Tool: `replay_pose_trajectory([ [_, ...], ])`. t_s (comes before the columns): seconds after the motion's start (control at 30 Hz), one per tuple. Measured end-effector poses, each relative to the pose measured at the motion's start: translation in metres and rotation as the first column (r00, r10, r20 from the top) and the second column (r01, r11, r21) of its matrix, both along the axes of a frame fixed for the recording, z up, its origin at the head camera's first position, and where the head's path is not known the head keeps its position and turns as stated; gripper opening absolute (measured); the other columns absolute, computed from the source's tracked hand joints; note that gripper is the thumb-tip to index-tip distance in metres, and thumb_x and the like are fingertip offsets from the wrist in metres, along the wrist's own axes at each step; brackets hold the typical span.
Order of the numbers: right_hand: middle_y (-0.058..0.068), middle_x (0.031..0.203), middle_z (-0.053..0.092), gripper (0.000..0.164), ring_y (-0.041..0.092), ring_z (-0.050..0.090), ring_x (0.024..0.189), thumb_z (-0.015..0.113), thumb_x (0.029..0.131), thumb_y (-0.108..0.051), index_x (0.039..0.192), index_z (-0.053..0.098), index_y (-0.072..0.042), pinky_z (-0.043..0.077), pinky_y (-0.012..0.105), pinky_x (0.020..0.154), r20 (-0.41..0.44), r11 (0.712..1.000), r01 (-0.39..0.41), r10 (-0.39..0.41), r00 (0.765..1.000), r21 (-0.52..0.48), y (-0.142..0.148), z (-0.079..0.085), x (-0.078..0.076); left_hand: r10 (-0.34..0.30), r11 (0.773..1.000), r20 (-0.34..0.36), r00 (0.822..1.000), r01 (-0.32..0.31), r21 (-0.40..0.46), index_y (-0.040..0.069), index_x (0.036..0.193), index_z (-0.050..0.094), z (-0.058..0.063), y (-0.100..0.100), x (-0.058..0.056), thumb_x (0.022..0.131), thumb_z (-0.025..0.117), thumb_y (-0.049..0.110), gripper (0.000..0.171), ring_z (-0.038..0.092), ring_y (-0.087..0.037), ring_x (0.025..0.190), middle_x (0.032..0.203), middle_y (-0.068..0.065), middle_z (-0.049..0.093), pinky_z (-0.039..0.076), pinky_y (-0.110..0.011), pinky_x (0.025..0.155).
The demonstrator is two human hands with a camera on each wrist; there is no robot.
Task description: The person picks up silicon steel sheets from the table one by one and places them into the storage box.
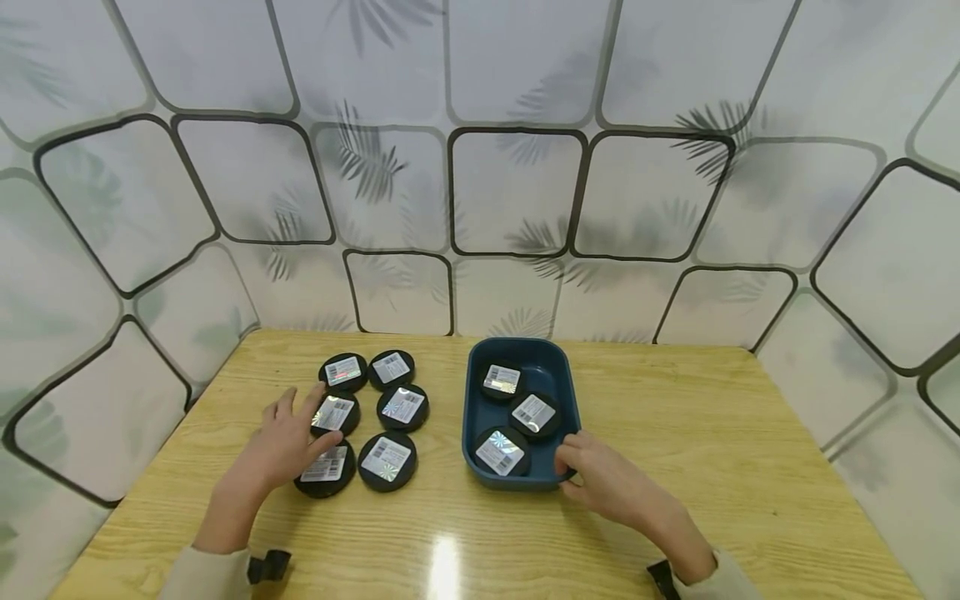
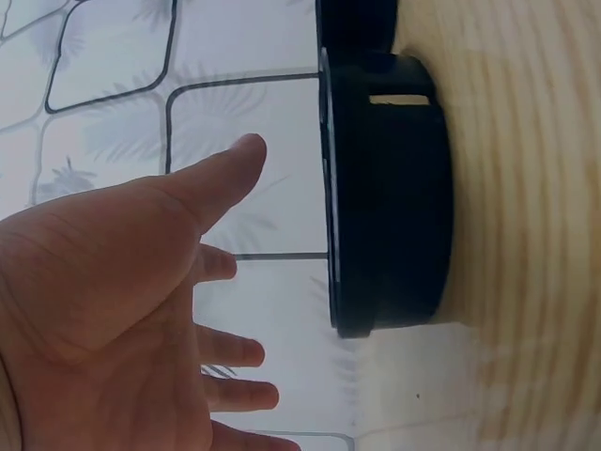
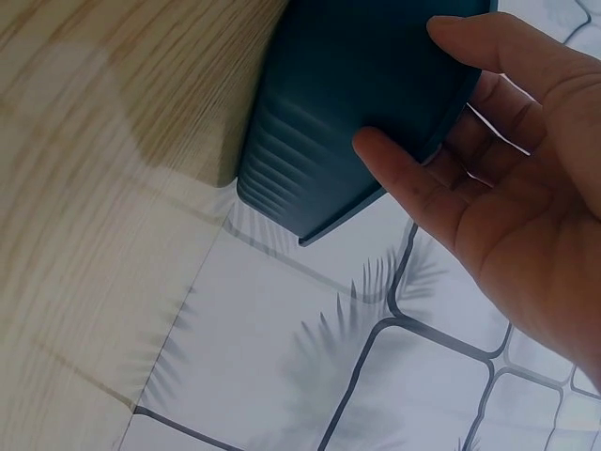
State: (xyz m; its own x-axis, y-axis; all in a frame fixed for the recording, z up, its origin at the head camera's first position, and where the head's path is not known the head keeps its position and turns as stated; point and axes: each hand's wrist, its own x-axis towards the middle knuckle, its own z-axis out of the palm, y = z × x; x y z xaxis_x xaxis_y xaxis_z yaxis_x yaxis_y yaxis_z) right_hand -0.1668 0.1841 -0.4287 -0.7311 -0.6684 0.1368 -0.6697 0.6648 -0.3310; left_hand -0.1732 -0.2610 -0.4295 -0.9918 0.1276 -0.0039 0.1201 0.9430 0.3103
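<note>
Several round black containers with white barcode labels, such as the near-right black container [image 1: 387, 461], lie in two columns on the left of the table. Over the left column hovers my left hand [image 1: 277, 446], fingers spread; the left wrist view shows that hand [image 2: 122, 310] apart from the side of a black container [image 2: 390, 197]. A dark blue plastic bin [image 1: 558, 375] holds three more of them, including a labelled container [image 1: 534, 415]. My right hand [image 1: 611, 483] grips the bin's near right corner, with thumb and a finger on the outer wall of the bin [image 3: 319, 132].
Everything stands on a light wooden table [image 1: 675, 417]. A pale curtain [image 1: 517, 200] with dark rounded outlines and leaf prints surrounds its back and sides. Dark straps [image 1: 268, 567] sit at both wrists by the beige sleeves.
</note>
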Motion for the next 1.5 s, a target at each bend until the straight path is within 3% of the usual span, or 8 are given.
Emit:
replay_pose_trajectory([
  [0.17, -0.010, 0.083, 0.050, 0.020, 0.007, 0.044, 0.079, 0.077, 0.080, -0.004, 0.081, 0.060, -0.015, 0.045, 0.025, 0.067, 0.008, 1.000, 0.006, -0.006, 1.000, 0.008, 0.000, 0.000, 0.000, 0.030, 1.000, 0.053, 0.998, -0.030, 0.003, -0.002, 0.155, 0.017, -0.004, -0.002, -0.001, 0.099, 0.054, 0.048, 0.084, 0.015, -0.071, 0.130, 0.149, -0.047, 0.007, 0.033, -0.081, 0.086],
  [0.67, -0.010, 0.084, 0.050, 0.021, 0.007, 0.044, 0.079, 0.077, 0.080, -0.002, 0.081, 0.060, -0.015, 0.045, 0.024, 0.066, -0.011, 1.000, -0.009, 0.009, 1.000, -0.011, 0.002, 0.001, 0.001, 0.067, 0.998, 0.103, 0.992, -0.068, 0.007, 0.001, 0.156, 0.013, -0.024, -0.005, -0.012, 0.102, 0.048, 0.048, 0.080, 0.013, -0.070, 0.132, 0.150, -0.046, 0.004, 0.029, -0.081, 0.091],
  [1.5, -0.011, 0.082, 0.049, 0.023, 0.006, 0.044, 0.078, 0.078, 0.079, -0.003, 0.080, 0.059, -0.016, 0.045, 0.024, 0.067, -0.030, 1.000, -0.006, 0.006, 1.000, -0.002, 0.000, -0.003, 0.000, 0.094, 0.995, 0.124, 0.988, -0.090, -0.036, -0.007, 0.151, 0.025, -0.023, 0.007, -0.019, 0.103, 0.051, 0.038, 0.070, 0.039, -0.064, 0.122, 0.133, -0.047, 0.036, 0.040, -0.068, 0.093],
])
